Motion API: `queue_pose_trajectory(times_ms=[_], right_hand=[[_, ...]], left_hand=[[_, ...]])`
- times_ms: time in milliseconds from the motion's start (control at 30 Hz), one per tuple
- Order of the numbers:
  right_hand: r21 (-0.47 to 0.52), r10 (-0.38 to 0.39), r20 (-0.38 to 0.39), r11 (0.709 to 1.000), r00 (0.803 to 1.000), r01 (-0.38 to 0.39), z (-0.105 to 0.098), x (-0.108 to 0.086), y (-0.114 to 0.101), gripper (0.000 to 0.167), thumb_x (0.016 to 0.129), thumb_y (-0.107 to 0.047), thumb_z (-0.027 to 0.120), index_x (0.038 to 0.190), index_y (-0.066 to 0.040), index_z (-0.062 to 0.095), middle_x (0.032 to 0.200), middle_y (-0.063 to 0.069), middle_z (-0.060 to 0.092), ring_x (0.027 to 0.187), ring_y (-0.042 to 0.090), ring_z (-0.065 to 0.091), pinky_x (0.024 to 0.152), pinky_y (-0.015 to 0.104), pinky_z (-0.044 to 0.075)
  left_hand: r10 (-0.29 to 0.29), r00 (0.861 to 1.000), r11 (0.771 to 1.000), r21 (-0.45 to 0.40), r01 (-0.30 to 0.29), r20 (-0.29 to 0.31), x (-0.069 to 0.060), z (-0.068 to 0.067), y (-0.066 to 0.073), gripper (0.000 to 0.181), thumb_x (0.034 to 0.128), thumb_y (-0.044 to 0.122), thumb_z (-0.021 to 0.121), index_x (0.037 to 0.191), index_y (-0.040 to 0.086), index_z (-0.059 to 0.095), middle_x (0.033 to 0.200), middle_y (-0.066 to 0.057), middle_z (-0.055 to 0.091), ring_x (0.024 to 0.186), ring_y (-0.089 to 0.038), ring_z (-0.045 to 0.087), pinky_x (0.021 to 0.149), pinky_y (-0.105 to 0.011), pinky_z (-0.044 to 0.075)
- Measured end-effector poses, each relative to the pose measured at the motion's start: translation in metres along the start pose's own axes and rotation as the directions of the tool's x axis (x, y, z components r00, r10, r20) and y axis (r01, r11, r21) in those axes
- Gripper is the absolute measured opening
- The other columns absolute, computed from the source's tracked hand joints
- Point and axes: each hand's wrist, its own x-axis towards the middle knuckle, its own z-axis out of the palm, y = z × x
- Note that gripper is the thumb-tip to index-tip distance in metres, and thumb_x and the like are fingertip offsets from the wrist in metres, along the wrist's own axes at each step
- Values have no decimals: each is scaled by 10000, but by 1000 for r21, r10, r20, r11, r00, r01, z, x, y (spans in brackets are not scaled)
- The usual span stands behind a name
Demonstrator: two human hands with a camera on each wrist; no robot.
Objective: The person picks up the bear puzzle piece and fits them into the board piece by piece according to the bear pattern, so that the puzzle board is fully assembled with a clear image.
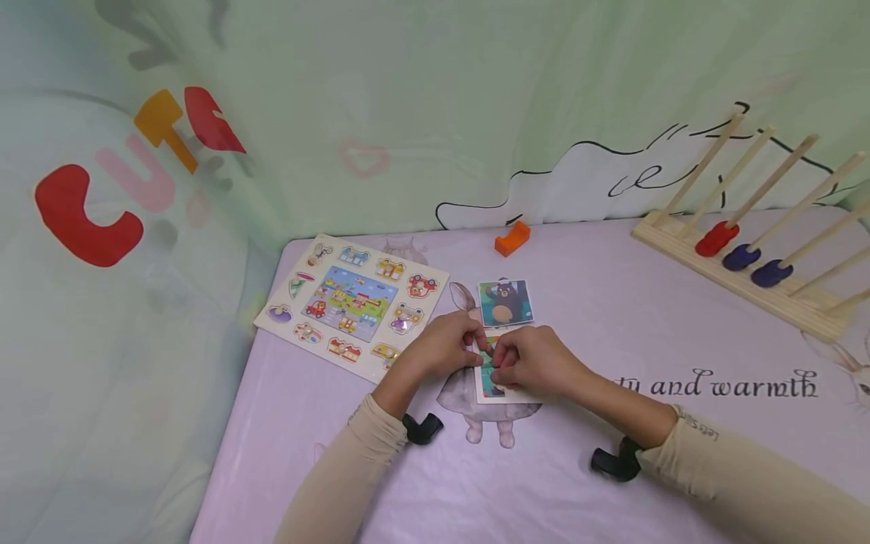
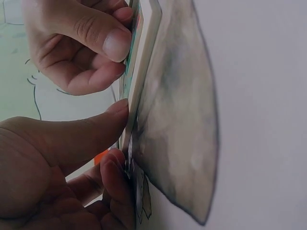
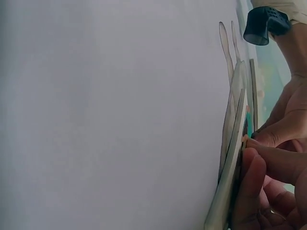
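Note:
A small puzzle board with a pale frame and green-teal picture lies on the table, partly covered by both hands. My left hand holds its left edge; in the left wrist view the thumb touches the frame's rim and the other fingers curl close by. Over the picture, my right hand pinches a small puzzle piece between thumb and fingertips, mostly hidden by them. The right wrist view shows a little orange tip at those fingertips. Just behind the board lies a bear picture card.
At left is a knobbed vehicle puzzle board. An orange block sits near the back edge. A wooden peg rack with red and blue pieces stands at right. Black wrist-worn devices sit under the forearms.

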Motion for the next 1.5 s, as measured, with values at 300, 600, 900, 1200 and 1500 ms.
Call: queue_pose_trajectory(times_ms=[300, 600, 900, 1200, 1500], right_hand=[[-13, 15, 58, 1000, 998, -14, -10, -5, 2, 185, 806, -216, 865, 782, -158, 692, 613, -62, 611, 631, 110, 560, 586, 256, 422], [-39, -2, 74, 999, 997, 5, -6, -5, 5, 280, 752, -275, 912, 779, -162, 657, 629, -59, 571, 664, 119, 529, 591, 253, 404], [-82, -15, 48, 996, 999, 19, -3, -5, 4, 294, 746, -289, 915, 778, -167, 650, 629, -62, 557, 657, 109, 512, 587, 261, 391], [-98, -20, 35, 995, 999, 23, -2, -6, 4, 296, 744, -287, 917, 776, -171, 646, 628, -63, 555, 652, 105, 509, 583, 260, 389], [-115, -17, 30, 993, 999, 21, -2, -6, 3, 305, 742, -291, 919, 770, -172, 640, 626, -63, 551, 650, 105, 506, 579, 256, 386]], left_hand=[[23, 1000, 999, -25, -23, 18, 1, -1, -2, 201, 808, 167, 872, 931, 143, 714, 899, -48, 598, 836, -134, 508, 742, -238, 396], [27, 999, 999, -25, -26, 24, -1, -1, -3, 296, 737, 184, 924, 944, 148, 716, 884, -17, 572, 832, -127, 495, 750, -234, 393], [24, 1000, 999, -22, -23, 17, -2, -1, -1, 304, 730, 176, 929, 949, 143, 722, 915, -44, 594, 835, -126, 498, 757, -232, 400], [13, 1000, 1000, -13, -13, 21, -1, -1, 0, 301, 732, 173, 928, 948, 142, 720, 912, -27, 582, 838, -131, 503, 759, -234, 398], [12, 1000, 1000, 5, -12, 13, -2, 0, 1, 305, 736, 178, 924, 951, 140, 711, 928, -31, 577, 841, -128, 497, 761, -231, 391]])
